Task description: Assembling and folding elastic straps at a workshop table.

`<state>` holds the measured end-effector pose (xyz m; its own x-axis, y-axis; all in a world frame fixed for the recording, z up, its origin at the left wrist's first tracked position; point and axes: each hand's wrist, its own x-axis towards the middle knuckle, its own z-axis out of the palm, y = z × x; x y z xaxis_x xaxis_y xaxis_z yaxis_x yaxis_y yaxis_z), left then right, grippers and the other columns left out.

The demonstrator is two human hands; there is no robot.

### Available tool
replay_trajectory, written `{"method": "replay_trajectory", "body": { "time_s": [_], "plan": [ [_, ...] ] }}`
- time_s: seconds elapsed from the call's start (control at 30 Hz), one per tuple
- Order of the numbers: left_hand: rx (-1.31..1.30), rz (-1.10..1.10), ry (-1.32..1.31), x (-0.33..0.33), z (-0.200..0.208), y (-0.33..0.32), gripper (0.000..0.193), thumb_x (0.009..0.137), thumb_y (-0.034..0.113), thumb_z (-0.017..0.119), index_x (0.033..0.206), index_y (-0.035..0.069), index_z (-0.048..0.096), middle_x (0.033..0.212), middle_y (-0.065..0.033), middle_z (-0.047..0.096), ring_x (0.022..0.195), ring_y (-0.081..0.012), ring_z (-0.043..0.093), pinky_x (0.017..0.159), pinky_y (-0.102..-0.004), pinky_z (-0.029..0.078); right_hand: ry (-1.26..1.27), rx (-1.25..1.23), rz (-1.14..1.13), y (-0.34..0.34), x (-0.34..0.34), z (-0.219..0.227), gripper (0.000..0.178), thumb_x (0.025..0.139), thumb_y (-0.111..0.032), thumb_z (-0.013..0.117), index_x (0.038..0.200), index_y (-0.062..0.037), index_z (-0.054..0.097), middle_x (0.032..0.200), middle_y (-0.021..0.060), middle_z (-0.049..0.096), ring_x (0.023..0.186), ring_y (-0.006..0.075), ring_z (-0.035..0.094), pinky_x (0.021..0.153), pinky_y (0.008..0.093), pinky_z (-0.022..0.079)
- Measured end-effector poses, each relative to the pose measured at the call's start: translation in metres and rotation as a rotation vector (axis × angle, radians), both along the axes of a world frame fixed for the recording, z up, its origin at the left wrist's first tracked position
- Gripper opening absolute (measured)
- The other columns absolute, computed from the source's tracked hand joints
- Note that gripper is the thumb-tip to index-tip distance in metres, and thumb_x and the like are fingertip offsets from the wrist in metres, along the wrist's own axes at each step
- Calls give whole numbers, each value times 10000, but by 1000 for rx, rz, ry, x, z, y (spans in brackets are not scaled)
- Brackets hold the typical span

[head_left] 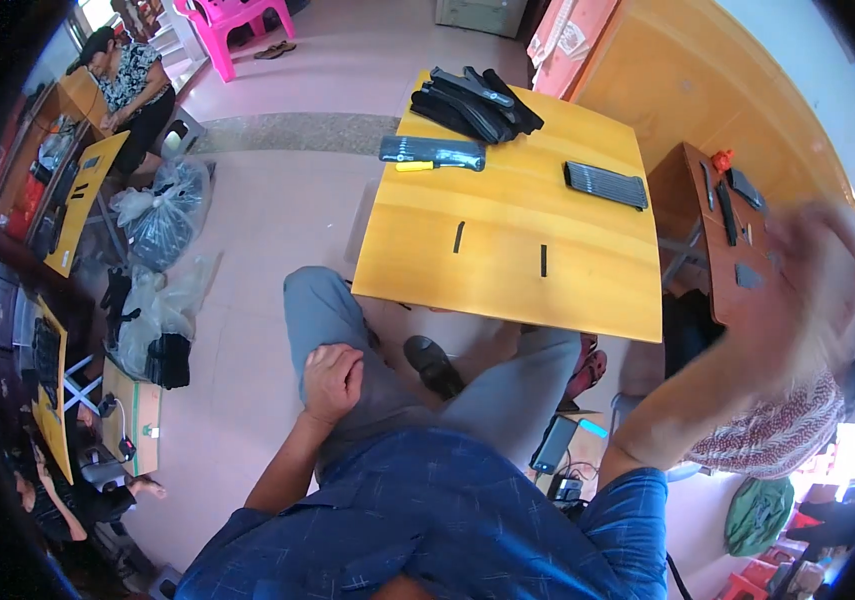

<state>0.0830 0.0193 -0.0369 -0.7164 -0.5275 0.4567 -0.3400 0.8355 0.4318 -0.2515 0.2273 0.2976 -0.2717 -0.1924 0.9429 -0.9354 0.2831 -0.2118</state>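
Observation:
My left hand (333,383) rests on my left thigh with its fingers curled in, and I see nothing in it. Raised at the far right, my right hand (819,265) is smeared by motion, so its fingers cannot be made out. Ahead of my knees stands a yellow wooden table (507,290). Two short black strips lie apart on it, one on the left (458,237) and another to its right (543,260). Behind them are a dark flat bundle (437,152) with a yellow-handled tool (414,166), a ribbed dark bundle (605,186), and a black fabric pile (472,104).
A brown side table (722,250) with dark pieces stands at the right, near a person in patterned clothing (777,425). Clear plastic bags (162,215) lie on the floor at the left. Another person (132,95) sits at the far left. A black device (553,445) is beside my right leg.

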Motion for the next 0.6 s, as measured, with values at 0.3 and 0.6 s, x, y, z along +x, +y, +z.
{"method": "replay_trajectory", "body": {
  "time_s": [0.3,0.6],
  "plan": [
    [32,43,-15,8,1,1,132,793,73,712,925,73,700,943,-88,687,872,-313,635,786,-431,474,-320,679,71,-77,-184,-236,515,782,-98,798,1263,-55,618,1231,193,655,1153,400,619,984,450,514],
    [33,83,-120,5,-1,-2,139,771,78,731,908,84,713,951,-69,696,898,-296,638,796,-433,474,-413,1099,-73,-123,-270,-275,1014,643,-336,897,1524,-120,443,1551,188,464,1458,372,402,1149,567,379]
  ]
}}
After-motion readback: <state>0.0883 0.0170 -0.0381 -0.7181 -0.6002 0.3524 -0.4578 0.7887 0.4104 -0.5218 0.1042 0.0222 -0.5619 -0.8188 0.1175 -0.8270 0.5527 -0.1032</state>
